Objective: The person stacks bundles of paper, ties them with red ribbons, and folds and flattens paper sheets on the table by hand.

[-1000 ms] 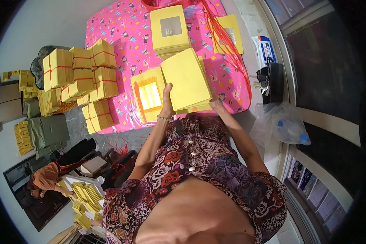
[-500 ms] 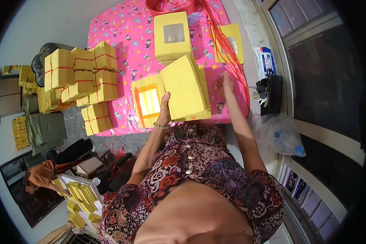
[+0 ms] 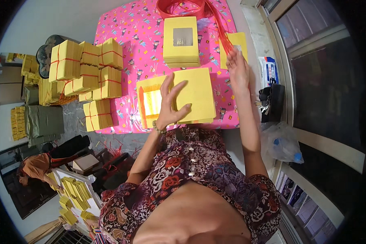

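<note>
A loose stack of yellow paper [image 3: 201, 95] lies at the centre of the frame, squared up fairly neatly, with no red strand visible around it. Just to its left, partly covered by the person's hand, is a yellow sheet with an orange-edged white panel [image 3: 152, 103]. The left hand [image 3: 171, 99] spans the meeting line of the two, fingers and thumb spread apart, gripping nothing. The right hand [image 3: 238, 73], right of centre, reaches up with its fingers stretched out to the hanging red strands [image 3: 223, 30]; whether it pinches any cannot be made out.

Above the stack stands a taller yellow pile topped with a silver square [image 3: 182, 49], also without a strand. To its right a flat yellow sheet [image 3: 241, 38] lies partly behind the strands, which trail from a red coil [image 3: 168, 10] at the top edge. All this rests on a pink patterned cover [image 3: 130, 53].

Left of centre, a heap of yellow bundles [image 3: 65, 65] is bound with red strands; these look finished, while both central piles appear to be left for binding. At lower left, a co-worker [image 3: 36, 166] bends by a table of yellow paper piles [image 3: 75, 191]
</note>
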Tool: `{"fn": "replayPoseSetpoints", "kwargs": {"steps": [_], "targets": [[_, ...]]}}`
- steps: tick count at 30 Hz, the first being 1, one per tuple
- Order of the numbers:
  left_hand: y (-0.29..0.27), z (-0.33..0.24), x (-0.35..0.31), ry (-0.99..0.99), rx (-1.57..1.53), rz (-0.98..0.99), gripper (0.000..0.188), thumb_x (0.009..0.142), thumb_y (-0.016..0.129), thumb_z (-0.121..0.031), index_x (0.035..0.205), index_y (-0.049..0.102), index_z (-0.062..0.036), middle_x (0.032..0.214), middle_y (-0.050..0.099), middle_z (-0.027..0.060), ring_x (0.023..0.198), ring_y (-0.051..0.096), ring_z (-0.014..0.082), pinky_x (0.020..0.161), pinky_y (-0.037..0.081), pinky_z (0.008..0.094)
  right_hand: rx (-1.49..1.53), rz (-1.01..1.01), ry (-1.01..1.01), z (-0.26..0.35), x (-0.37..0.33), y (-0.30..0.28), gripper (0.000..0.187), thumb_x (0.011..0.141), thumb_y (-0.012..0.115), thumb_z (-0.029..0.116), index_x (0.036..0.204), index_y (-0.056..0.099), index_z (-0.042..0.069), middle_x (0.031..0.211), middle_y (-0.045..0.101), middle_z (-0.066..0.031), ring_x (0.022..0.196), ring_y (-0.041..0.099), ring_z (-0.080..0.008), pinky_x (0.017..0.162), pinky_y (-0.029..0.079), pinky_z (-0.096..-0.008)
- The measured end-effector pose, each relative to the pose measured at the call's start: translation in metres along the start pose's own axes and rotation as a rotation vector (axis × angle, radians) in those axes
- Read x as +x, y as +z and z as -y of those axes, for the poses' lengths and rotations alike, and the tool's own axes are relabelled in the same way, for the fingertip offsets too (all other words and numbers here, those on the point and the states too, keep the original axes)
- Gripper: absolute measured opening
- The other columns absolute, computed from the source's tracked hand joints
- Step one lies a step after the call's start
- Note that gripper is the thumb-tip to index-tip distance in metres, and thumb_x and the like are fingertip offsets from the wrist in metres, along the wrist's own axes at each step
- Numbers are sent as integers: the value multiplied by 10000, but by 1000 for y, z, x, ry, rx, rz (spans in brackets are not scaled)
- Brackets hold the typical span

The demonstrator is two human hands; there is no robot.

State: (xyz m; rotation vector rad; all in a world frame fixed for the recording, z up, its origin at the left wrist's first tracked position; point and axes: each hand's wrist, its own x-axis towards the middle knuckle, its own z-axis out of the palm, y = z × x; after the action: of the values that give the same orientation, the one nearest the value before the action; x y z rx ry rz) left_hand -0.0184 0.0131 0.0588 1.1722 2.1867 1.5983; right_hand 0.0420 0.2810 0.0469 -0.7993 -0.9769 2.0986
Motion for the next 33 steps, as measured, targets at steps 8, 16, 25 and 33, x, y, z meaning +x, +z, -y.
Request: {"fn": "replayPoseSetpoints", "kwargs": {"steps": [8,16,25,33], "targets": [[13,30,-6,-35,-59,73,614,700,732,-254,1282,583,-132,1525,211,222,1400,201,385,1137,202,486,-115,910,371,32,-119,85,360,1022,474,278,1129,632,-28,923,665,-56,817,616,-103,744,494,-256],[7,31,-1,64,-52,138,556,825,685,-313,1314,559,-81,1574,194,137,1455,153,300,1164,165,460,-660,571,106,-29,-111,46,289,1004,499,218,1065,706,27,877,674,-8,707,568,-65,603,494,-208],[26,34,3,-236,-487,-151,253,988,532,-171,1113,692,-20,1455,428,161,1299,455,212,1020,396,356,-527,448,105,-46,-109,39,253,998,517,195,1012,651,-19,832,626,-39,660,621,-92,556,515,-227],[23,51,-2,-175,-356,-190,205,956,578,-124,1081,706,-24,1448,444,181,1316,453,249,1041,387,380,-589,122,-105,-18,-113,-1,239,1002,517,226,1013,627,13,771,575,-1,586,547,-55,483,430,-197]]}}
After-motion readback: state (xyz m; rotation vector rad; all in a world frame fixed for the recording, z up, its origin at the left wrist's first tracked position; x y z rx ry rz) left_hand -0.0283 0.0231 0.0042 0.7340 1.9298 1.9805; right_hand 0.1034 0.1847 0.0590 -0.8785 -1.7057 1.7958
